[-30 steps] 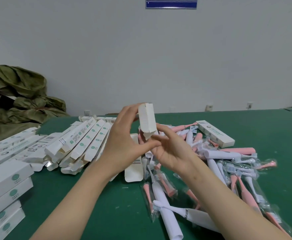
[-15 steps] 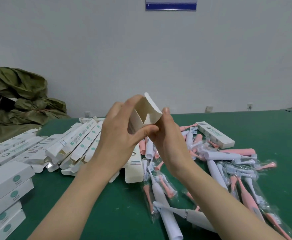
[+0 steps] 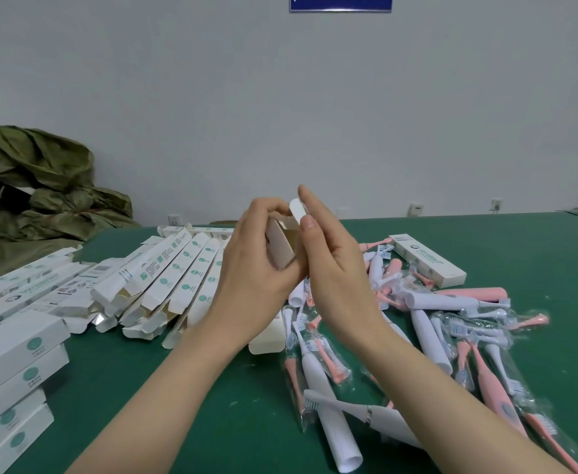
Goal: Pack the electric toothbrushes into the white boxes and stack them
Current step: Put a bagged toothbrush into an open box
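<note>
White box (image 3: 280, 246) in both hands, lettering unreadable

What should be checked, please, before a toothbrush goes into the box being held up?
1. Box gripped: ok, left hand holds the white box above the table.
2. End flap open: ok, right hand fingers hold the flap up.
3. Box interior empty: cannot tell, hands hide it.
4. Toothbrushes within reach: ok, pile of toothbrushes lies at right.
5. Stack has room: ok, packed boxes sit at left on the green table.
</note>
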Motion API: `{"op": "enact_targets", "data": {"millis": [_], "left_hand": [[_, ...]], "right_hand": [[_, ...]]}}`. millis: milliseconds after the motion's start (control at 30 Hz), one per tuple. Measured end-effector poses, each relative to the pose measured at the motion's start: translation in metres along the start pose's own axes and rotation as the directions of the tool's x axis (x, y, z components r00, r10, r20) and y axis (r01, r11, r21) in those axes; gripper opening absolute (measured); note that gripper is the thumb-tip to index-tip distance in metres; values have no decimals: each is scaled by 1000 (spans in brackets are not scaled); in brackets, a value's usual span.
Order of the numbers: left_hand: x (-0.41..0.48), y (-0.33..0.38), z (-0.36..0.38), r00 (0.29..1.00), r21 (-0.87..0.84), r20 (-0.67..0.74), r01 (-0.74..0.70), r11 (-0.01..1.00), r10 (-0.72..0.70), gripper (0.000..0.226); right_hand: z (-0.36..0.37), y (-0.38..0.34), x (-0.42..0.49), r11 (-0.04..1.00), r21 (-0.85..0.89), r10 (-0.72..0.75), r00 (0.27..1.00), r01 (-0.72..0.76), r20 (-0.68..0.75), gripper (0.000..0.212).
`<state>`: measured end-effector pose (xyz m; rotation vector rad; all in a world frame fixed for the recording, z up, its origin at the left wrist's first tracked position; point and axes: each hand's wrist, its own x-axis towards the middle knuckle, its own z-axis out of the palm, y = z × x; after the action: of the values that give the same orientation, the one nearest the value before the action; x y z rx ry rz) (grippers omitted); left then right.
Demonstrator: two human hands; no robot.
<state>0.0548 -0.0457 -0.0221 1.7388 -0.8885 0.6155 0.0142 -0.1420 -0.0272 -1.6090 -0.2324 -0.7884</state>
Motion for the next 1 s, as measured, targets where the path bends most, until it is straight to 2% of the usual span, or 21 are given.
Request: {"op": "enact_targets", "data": {"millis": [67,133,200,267,467,600,667,700,767,833,867,900,967,1000], "left_hand": [[1,-4,-2,985,-48,132,117,992,-110,56],[1,-10,-4,963,53,215,156,986,-164,65],[2,-12,-4,976,126,139,151,980,-168,55],[2,-11,-2,986,115,46,153,981,-160,47],[0,-4,0,993,118,-43,113,987,-109,38],[0,-4,-2,990,141,-90,116,983,-104,31],[1,-3,-4,990,126,-88,120,985,-110,37],[2,-1,-6,991,103,-84,113,988,-105,40],[5,6,-13,993,66,-87,85,994,-79,48],[12,12,-25,986,-14,-145,77,997,-78,52],[16,13,-33,979,-114,-183,70,991,-91,54],[20,12,-42,973,-251,-206,54,967,-108,54],[26,7,-57,982,-509,-138,40,860,-128,59],[27,3,-61,989,-603,-65,66,795,-132,64]], "right_hand": [[-2,2,1,999,-40,13,999,-15,-42,37],[-5,4,3,997,-68,35,997,-40,-67,35],[-6,5,3,988,-153,22,1000,-24,-12,36],[-5,6,2,973,-229,-13,999,22,40,37],[-2,9,-1,961,-261,-91,996,94,22,38],[2,9,-5,851,-454,-213,964,264,161,47],[-1,8,-4,835,-462,-211,949,299,234,50],[-3,5,-2,890,-381,-167,956,251,241,50],[-8,-4,5,993,-83,-67,981,83,179,48],[-19,-7,15,996,85,35,999,-35,-4,34],[-27,-6,21,989,80,129,989,-123,-75,27],[-35,-4,26,968,5,250,963,-251,-102,23],[-47,3,30,845,-132,516,855,-519,-58,31],[-50,8,30,782,-87,621,783,-618,18,40]]}}
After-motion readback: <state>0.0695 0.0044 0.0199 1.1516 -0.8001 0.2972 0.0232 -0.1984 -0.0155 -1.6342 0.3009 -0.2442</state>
